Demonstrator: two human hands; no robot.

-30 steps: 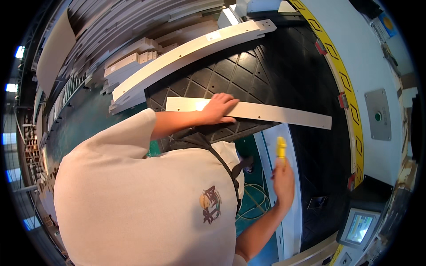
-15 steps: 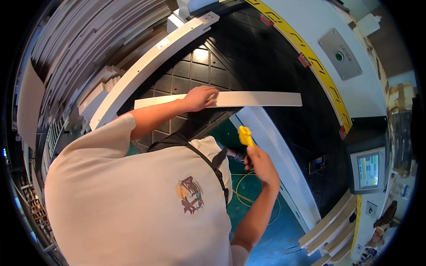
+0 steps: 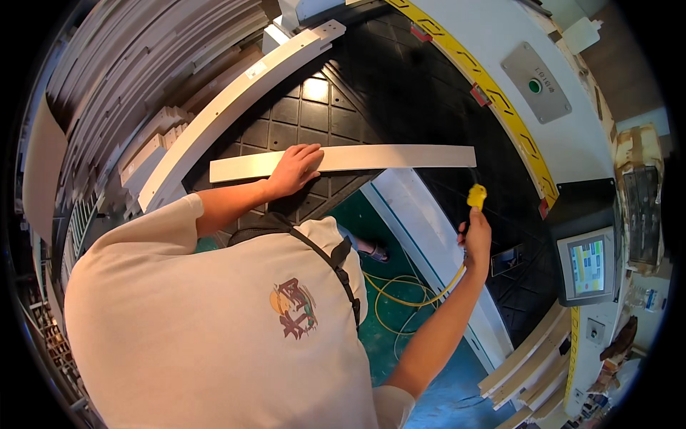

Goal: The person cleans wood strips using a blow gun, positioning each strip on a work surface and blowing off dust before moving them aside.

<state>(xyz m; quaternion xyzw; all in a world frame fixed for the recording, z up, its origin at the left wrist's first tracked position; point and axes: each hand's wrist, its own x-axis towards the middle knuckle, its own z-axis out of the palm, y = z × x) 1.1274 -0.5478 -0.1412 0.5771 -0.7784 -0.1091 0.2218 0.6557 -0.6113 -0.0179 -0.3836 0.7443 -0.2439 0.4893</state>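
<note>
A long pale board lies crosswise over the black ribbed table and spans the gap in front of me. My left hand grips it left of its middle, fingers laid across it toward the far edge. In my right hand is a yellow air blow gun, its nozzle close below the board's right end. A yellow hose hangs from it in loops down to the floor. The fingers of my right hand are wrapped round the gun's handle.
A curved white beam stands along the left side, with stacked boards behind it. A yellow-edged machine beam and a control screen are at right. A phone lies on the black surface; boards are stacked below.
My right hand has moved right and farther away with the blow gun, up to the board's end. My left hand has slid left along the board.
</note>
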